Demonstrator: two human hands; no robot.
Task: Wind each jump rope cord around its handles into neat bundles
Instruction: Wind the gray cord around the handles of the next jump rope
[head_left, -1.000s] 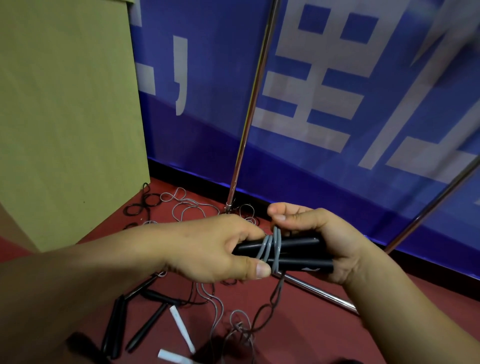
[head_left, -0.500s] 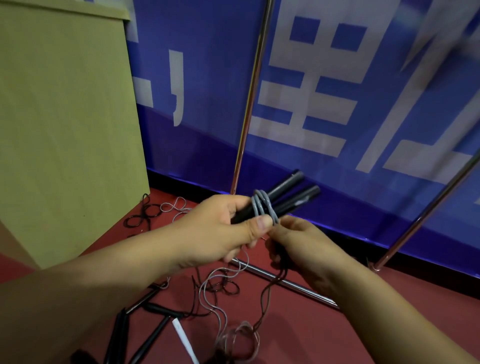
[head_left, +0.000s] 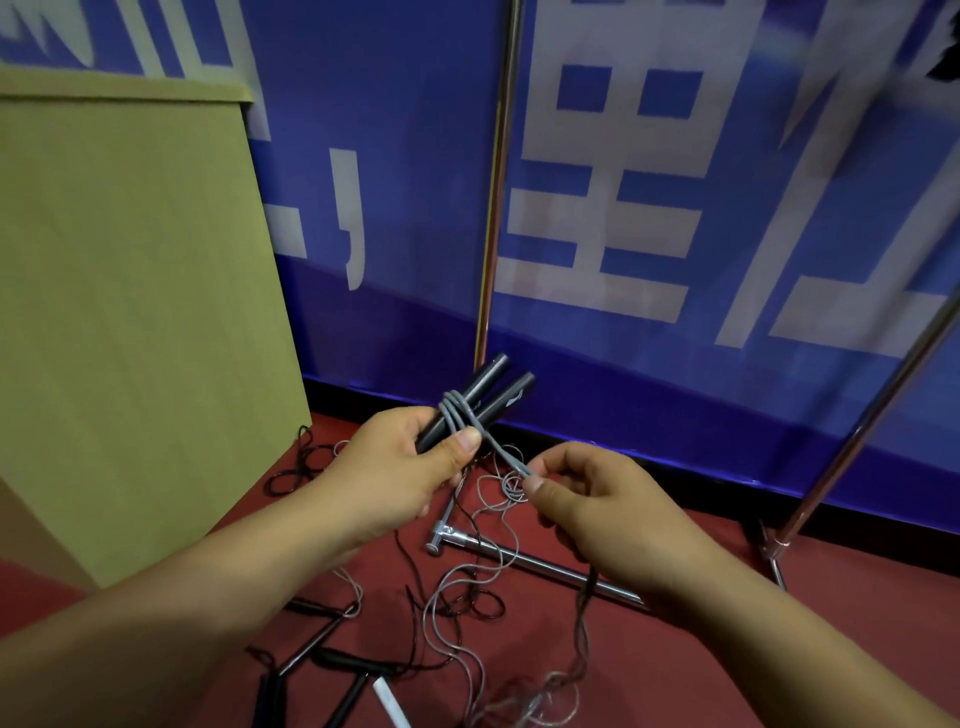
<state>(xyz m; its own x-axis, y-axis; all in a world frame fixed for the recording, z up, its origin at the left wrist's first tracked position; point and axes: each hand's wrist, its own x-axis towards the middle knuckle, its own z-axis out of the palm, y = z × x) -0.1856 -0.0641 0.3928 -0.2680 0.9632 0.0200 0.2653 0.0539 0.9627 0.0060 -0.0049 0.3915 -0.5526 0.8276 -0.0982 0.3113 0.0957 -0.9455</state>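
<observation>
My left hand grips two black jump rope handles held side by side, pointing up and to the right. A grey cord is wrapped a few turns around them, pinned under my left thumb. My right hand pinches the same grey cord just below and to the right of the handles, pulling it taut. The rest of this cord hangs from my right hand down to a loose coil on the red floor.
Other black handles and tangled black and grey cords lie on the red floor below my hands. A metal stand's pole and base bar stand before a blue banner. A tan board is at left.
My right hand came out from under the handles and moved right, drawing the grey cord taut. The handles stay tilted up in my left hand, which has barely shifted.
</observation>
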